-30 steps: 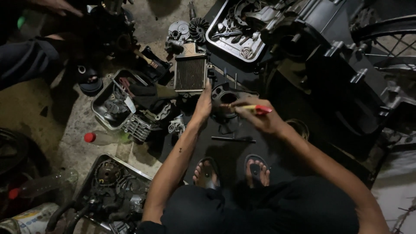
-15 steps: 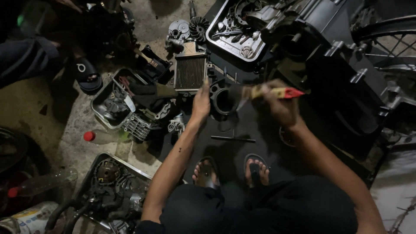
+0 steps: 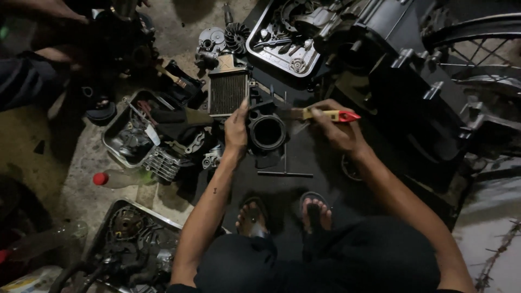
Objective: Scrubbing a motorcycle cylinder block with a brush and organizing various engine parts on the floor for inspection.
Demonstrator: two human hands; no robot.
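A: Black engine cylinder [image 3: 267, 132], squat and round, with 1 wide dark bore facing up and dull, greasy walls.

B: Steadied by the left hand [image 3: 236, 129], fingers close together and curled against its left wall, thumb side up toward the small finned radiator [image 3: 228, 93].

A: Right hand [image 3: 337, 129]?

B: Closed in a pinch around 1 paintbrush [image 3: 324, 115], yellow handle with a red end poking out past the knuckles to the right, bristle end aimed left at the cylinder's rim. Touching the rim or just short of it: hard to tell in this dim light.

A: So the cylinder sits between the 2 sets of fingers?

B: Yes, touching the left ones, just beside the right ones, resting on the dark mat [image 3: 304, 163] above 2 sandalled feet.

A: Anything else nearby?

B: 1 long T-shaped tool [image 3: 285, 172] lying just below the cylinder, under the left fingertips' line. 3 metal trays of parts: 1 [image 3: 114, 142] left of the left hand, 1 [image 3: 259, 50] above both hands, 1 [image 3: 163, 217] down by the left elbow. 1 clear bottle with a red cap [image 3: 116, 178] farther left.
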